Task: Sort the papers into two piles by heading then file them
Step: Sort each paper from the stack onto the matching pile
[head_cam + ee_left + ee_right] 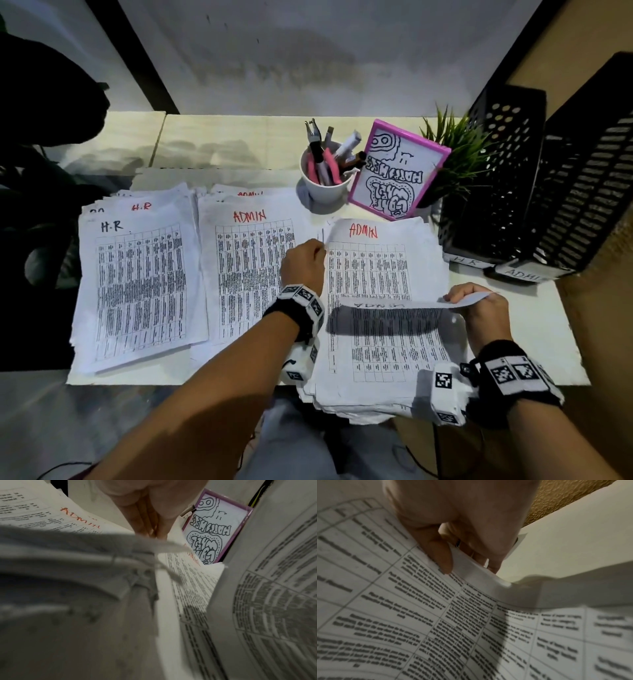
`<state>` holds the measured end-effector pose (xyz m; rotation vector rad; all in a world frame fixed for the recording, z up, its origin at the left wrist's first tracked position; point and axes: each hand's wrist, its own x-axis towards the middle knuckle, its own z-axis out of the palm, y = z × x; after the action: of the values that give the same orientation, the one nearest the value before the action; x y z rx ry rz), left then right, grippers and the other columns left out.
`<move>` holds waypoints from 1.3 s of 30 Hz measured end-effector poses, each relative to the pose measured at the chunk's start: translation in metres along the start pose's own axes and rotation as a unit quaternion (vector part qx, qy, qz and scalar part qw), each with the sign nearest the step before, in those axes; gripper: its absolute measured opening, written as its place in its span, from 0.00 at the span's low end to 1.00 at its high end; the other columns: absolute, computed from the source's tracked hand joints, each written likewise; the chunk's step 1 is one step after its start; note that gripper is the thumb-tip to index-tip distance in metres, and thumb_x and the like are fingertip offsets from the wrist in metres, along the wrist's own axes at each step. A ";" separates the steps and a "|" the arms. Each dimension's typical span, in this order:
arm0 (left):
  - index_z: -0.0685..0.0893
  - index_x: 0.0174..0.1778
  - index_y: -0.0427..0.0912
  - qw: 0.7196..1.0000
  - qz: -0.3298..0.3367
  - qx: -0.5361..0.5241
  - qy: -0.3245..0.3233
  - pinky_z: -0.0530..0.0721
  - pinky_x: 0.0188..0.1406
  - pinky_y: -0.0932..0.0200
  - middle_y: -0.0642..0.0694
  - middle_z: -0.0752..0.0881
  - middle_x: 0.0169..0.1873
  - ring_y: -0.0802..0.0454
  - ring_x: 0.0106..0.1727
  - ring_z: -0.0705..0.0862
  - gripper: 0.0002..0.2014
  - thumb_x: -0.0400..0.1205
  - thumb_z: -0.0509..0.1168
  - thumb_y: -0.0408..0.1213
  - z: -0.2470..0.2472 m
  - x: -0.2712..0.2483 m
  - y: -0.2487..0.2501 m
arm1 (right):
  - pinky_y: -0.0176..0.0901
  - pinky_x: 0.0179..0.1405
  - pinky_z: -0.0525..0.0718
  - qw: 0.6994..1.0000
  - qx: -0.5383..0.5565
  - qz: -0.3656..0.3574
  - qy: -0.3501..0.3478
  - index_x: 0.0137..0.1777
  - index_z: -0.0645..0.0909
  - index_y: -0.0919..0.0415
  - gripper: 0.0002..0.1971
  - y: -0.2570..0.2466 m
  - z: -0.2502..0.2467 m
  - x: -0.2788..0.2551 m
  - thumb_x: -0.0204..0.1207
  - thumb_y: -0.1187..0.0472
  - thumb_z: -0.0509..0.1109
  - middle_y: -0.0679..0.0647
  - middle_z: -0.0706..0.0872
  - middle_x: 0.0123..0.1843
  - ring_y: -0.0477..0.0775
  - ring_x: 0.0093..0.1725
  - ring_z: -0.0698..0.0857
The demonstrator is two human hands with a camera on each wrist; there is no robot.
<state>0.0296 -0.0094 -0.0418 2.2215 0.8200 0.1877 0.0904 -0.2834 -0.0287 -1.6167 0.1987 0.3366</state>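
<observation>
Right now the right hand point(479, 308) pinches the far corner of the top sheet point(394, 329), curling it back off the unsorted stack point(376, 267) at the desk's near right, probably to free it for the ADMIN pile point(253, 270) in the middle, right of the H.R pile point(137, 284). Meanwhile the left hand point(303, 263), fingers curled, sits at the stack's left edge, likely steadying it; whether it grips paper I cannot tell.

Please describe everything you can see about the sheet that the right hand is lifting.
The sheet is white paper printed with a black table of small text. The right hand pinches its far right corner and curls the top edge back toward the person, so the red heading ADMIN shows through reversed. Its lower part lies on the right stack.
</observation>
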 end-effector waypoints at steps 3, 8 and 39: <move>0.88 0.51 0.42 0.997 0.061 -0.041 0.027 0.82 0.39 0.58 0.44 0.91 0.42 0.46 0.40 0.86 0.09 0.82 0.63 0.33 -0.006 -0.010 0.007 | 0.30 0.31 0.81 0.999 0.036 0.010 0.006 0.20 0.80 0.61 0.23 -0.006 0.009 0.002 0.57 0.88 0.57 0.51 0.85 0.33 0.47 0.33 0.84; 0.77 0.47 0.43 0.968 0.112 -0.216 -0.062 0.71 0.23 0.70 0.56 0.84 0.33 0.63 0.26 0.76 0.07 0.86 0.56 0.28 -0.023 -0.046 0.023 | 0.30 0.40 0.86 0.999 0.043 -0.001 0.018 0.31 0.79 0.72 0.14 -0.012 0.010 0.006 0.59 0.89 0.59 0.57 0.85 0.51 0.45 0.52 0.85; 0.71 0.37 0.45 0.937 -0.041 -0.345 -0.032 0.77 0.39 0.67 0.54 0.77 0.34 0.56 0.40 0.81 0.14 0.76 0.71 0.28 -0.050 -0.071 -0.001 | 0.38 0.30 0.82 0.993 -0.013 0.053 0.106 0.51 0.83 0.60 0.14 -0.015 0.034 0.026 0.73 0.51 0.75 0.58 0.87 0.43 0.53 0.37 0.83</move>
<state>-0.0452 -0.0224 0.0016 1.5210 0.6739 0.3066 0.1162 -0.2464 -0.0251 -1.6697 0.4449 0.2499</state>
